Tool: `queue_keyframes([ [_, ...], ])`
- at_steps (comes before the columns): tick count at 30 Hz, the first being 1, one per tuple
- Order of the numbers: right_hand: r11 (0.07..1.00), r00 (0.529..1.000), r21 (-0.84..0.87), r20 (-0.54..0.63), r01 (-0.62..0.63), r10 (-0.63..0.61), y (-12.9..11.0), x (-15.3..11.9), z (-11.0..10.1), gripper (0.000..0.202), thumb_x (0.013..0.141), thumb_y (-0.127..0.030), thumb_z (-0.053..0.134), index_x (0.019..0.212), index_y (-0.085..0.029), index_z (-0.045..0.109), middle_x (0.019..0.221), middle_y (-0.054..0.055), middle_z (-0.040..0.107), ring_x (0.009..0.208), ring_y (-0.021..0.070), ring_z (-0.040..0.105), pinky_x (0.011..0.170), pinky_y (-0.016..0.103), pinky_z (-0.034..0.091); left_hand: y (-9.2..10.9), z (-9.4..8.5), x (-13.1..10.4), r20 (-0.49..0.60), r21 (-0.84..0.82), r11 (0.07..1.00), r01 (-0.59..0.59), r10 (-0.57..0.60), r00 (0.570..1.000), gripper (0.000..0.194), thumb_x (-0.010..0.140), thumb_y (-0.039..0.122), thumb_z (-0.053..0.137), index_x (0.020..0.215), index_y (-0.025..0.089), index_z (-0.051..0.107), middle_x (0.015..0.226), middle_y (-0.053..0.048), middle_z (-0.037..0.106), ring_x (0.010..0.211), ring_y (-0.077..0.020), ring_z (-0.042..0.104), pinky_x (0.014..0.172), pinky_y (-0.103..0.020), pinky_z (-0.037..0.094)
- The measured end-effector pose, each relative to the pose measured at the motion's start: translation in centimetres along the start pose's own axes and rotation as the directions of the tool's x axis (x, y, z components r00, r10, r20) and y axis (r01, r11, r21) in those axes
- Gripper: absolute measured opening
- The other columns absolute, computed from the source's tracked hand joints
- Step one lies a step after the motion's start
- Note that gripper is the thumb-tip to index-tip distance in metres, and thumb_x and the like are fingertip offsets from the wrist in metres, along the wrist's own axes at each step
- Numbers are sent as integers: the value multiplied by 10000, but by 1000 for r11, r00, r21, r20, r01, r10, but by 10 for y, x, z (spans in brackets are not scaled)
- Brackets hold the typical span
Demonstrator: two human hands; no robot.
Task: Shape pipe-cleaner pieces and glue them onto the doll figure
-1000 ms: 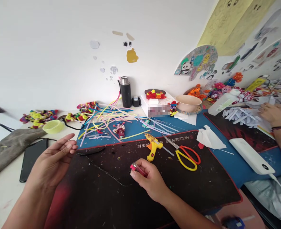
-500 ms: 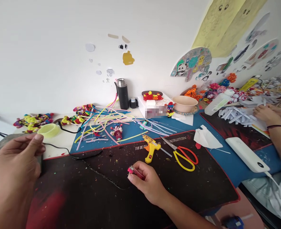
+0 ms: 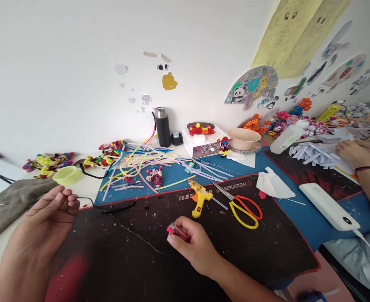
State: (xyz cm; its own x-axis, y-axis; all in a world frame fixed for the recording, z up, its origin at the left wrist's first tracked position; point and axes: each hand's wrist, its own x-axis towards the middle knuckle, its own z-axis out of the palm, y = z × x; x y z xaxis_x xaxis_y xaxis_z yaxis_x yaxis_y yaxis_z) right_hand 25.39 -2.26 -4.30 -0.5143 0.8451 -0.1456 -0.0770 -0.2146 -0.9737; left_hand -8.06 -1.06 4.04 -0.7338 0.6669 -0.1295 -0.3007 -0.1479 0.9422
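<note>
Probably light, stiff and slick, the lighter [image 3: 180,234] above the mat [image 3: 125,266] looks best held by its body, where the right hand [image 3: 196,245] wraps its fingers, while the left hand [image 3: 48,220] pinches its fingertips together, around what, if anything, I cannot tell.

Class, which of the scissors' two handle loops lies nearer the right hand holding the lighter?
The yellow loop; the orange-red loop lies beyond it, farther from the right hand.

1 brand legible: "NEWMEN" [image 3: 233,186] on blk mat [image 3: 250,251]; Chinese chars [image 3: 185,198] on it too sm. to read.
</note>
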Motion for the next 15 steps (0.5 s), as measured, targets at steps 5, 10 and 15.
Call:
queue_keyframes([
  [5, 1000, 1000, -16, 8, 5, -4, 1, -1, 0, 441, 930, -596, 822, 928, -209, 609, 755, -58, 439, 693, 127, 346, 665, 286, 339, 5, 15, -17, 81, -171, 980, 104, -91, 993, 321, 562, -67, 688, 756, 181, 622, 648, 41, 586, 538, -78, 562, 533, -113, 570],
  [10, 1000, 1000, -29, 4, 3, -3, 1, -2, -1, 453, 929, -607, 822, 941, -203, 619, 758, -57, 449, 698, 126, 342, 661, 282, 332, -2, 13, -17, 151, -201, 972, 120, -90, 984, 385, 534, -67, 788, 790, 177, 636, 689, 41, 606, 588, -84, 577, 573, -133, 585],
  [15, 1000, 1000, -14, 12, -1, 1, 5, -2, -1, 486, 936, -647, 818, 935, -208, 612, 752, -54, 459, 697, 127, 348, 659, 285, 325, -8, 12, -16, 177, -38, 999, 29, -22, 984, 386, 579, 78, 962, 818, 198, 683, 687, 55, 568, 654, -103, 536, 601, -170, 562],
])
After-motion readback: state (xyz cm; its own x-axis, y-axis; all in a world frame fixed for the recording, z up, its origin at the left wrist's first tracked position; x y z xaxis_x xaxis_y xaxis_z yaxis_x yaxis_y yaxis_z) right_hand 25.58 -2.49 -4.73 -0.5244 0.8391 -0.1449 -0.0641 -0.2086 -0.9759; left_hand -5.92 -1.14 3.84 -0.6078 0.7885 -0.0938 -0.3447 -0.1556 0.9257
